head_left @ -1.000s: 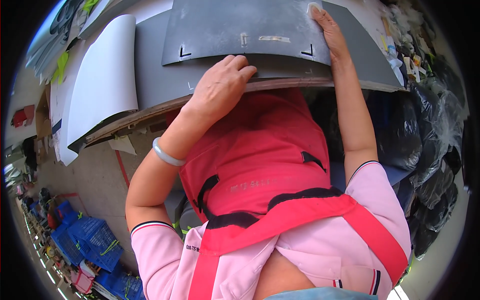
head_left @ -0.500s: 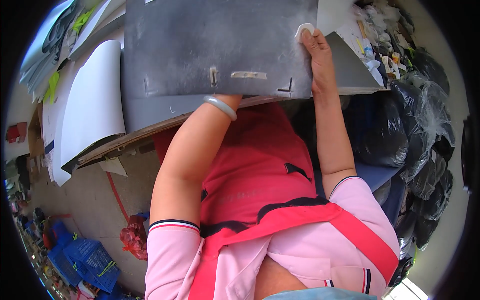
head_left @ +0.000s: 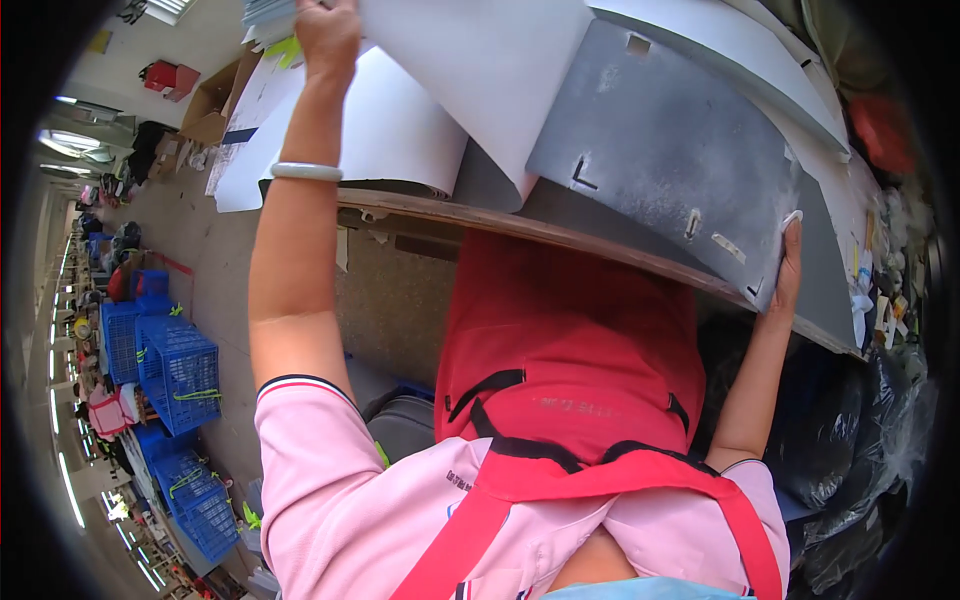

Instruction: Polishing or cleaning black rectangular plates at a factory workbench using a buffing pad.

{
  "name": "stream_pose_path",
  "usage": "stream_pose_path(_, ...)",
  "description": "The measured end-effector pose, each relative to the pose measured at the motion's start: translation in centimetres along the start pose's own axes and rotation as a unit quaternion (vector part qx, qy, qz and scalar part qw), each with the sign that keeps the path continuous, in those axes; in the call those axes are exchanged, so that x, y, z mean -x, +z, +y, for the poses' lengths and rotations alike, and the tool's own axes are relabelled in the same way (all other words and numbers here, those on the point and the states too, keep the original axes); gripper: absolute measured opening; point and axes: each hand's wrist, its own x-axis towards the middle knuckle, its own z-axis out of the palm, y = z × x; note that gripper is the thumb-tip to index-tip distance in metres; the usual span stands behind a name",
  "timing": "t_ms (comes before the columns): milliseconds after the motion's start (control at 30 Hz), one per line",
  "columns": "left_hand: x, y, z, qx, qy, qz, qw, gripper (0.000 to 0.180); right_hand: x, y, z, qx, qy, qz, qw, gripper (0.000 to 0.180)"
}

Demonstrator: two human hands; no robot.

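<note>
My left hand (head_left: 328, 40) is raised at the top left, closed on the edge of a large white sheet (head_left: 480, 70); its fingertips are partly cut off by the frame. The sheet slants down to the left edge of a dark grey template board (head_left: 660, 150), which has small slots, corner cutouts and whitish dust on its face. My right hand (head_left: 789, 270) is at the board's right edge, with a small flat white piece (head_left: 793, 217) showing at its fingertips. The rest of that hand's grip is hard to see.
The board rests on a wooden-edged worktable (head_left: 600, 238) with grey material. A curled white sheet (head_left: 395, 135) overhangs its left front. Black plastic bags (head_left: 825, 435) stand at the right. Blue crates (head_left: 180, 370) stand on the floor at left.
My left hand has come from under the board's near edge out to the far left, now holding a white sheet. The view has turned left; the right hand remains at the board's right edge.
</note>
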Motion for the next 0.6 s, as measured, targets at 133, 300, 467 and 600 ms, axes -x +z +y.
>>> stream_pose_path(133,-3.4,-12.2,-11.5,0.071,-0.090,0.030,0.993,0.026,-0.2,0.3,0.4,0.124,-0.035,0.032,0.991,0.043)
stream_pose_path(300,2.9,-23.4,-23.9,-0.001,-0.382,0.083,0.920,0.022,-0.3,0.2,0.2,0.127,-0.026,0.020,0.991,0.033)
stream_pose_path(467,8.4,-26.7,-29.7,0.013,-0.401,0.077,0.913,0.045,-1.0,0.3,-0.1,0.183,-0.015,-0.004,0.983,0.031)
stream_pose_path(600,7.7,-24.1,-23.7,-0.390,-0.191,0.113,0.894,0.081,-1.8,0.4,-0.7,0.259,0.004,0.017,0.966,0.024)
